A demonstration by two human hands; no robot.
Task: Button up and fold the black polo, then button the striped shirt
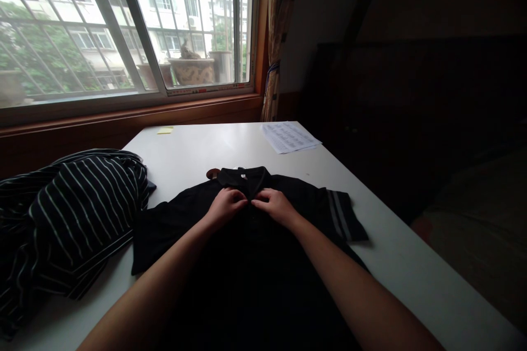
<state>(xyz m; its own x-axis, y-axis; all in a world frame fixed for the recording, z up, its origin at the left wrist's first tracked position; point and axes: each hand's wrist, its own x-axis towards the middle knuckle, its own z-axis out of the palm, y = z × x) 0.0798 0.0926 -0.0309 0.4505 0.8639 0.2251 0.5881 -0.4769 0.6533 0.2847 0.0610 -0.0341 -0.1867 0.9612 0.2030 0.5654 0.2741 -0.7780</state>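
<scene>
A black collared short-sleeved shirt (296, 186) lies spread on the white table, its collar toward the window. Grey stripes band the sleeve on the right. My left hand (228, 204) pinches the shirt's front opening just below the collar, on the left side. Facing it, my right hand (275, 204) grips the opposite edge, with the fingertips of both hands close together. Any button between the fingers is too small and dark to make out. Beside the collar a rounded brown object (213, 174) pokes out, mostly hidden by the shirt.
A heap of black-and-white striped cloth (82, 203) covers the left side of the white table (206, 145). Printed sheets (290, 137) lie at the far right corner, and a yellow note (165, 130) at the far left. Behind stands a barred window (164, 88) with a curtain (272, 88).
</scene>
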